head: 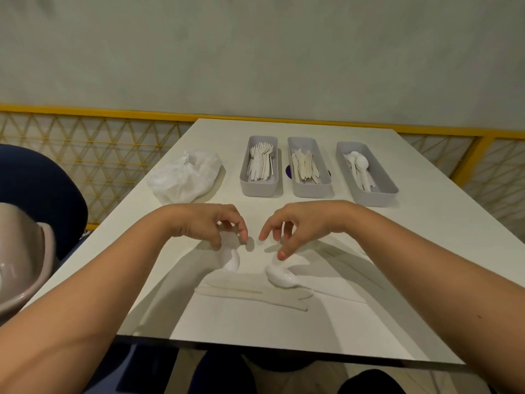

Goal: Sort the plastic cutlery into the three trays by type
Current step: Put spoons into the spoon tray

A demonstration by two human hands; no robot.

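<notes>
My left hand (210, 226) pinches a white plastic spoon (230, 260) whose bowl hangs just above the table. My right hand (295, 224) pinches a second white spoon (281, 277), its bowl low over or touching the table. In front of the hands, a few pale knives (255, 295) lie flat on the white table (369, 322). Three grey trays stand in a row beyond the hands. The left tray (260, 190) holds forks, the middle tray (312, 192) holds knives, and the right tray (375, 199) holds spoons.
A crumpled clear plastic bag (184, 177) lies left of the trays. A blue chair (42, 194) and a pale rounded seat or bowl (20, 265) sit off the table's left edge. A yellow lattice rail (85, 137) and a wall stand behind.
</notes>
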